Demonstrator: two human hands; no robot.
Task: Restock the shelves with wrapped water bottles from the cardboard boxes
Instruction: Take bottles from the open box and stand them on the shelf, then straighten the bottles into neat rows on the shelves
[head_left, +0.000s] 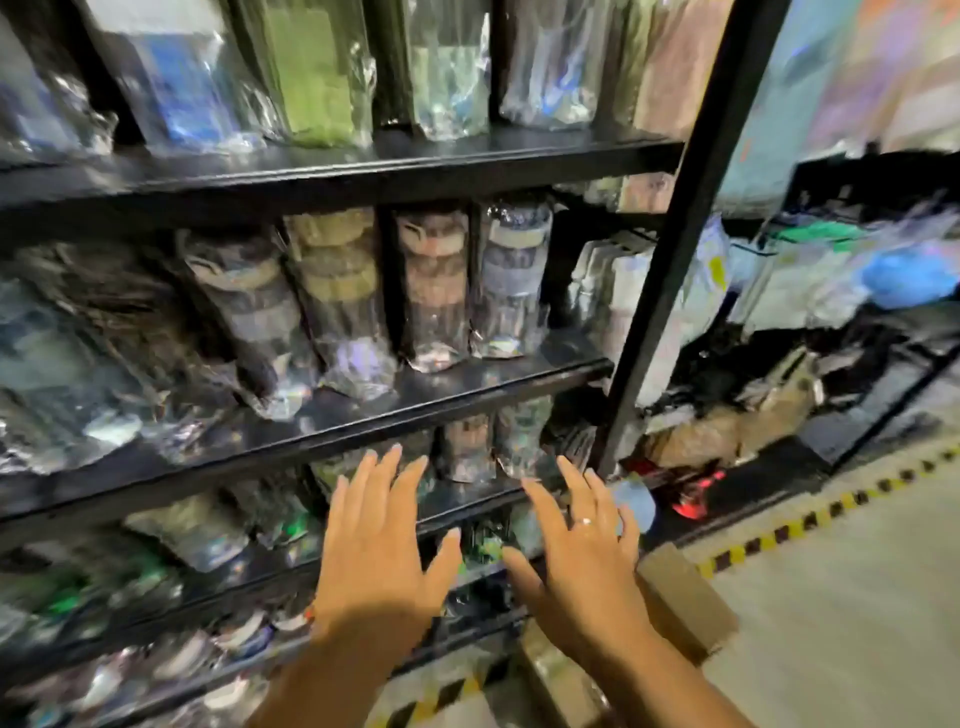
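Note:
A black shelf rack (457, 395) fills the left and middle of the head view, its levels packed with upright water bottles in clear wrap (511, 280). My left hand (379, 545) and my right hand (582, 551) are both held out flat, fingers spread, in front of the lower shelves. Neither hand holds anything. The right hand wears a ring. A cardboard box (680, 603) sits on the floor just below and to the right of my right hand, with its inside hidden. The frame is blurred by motion.
The rack's black upright post (670, 291) stands right of the bottles. Behind it a second low rack (852, 332) carries bagged goods and a blue item. Yellow-black hazard tape (810, 519) runs across the pale floor at right.

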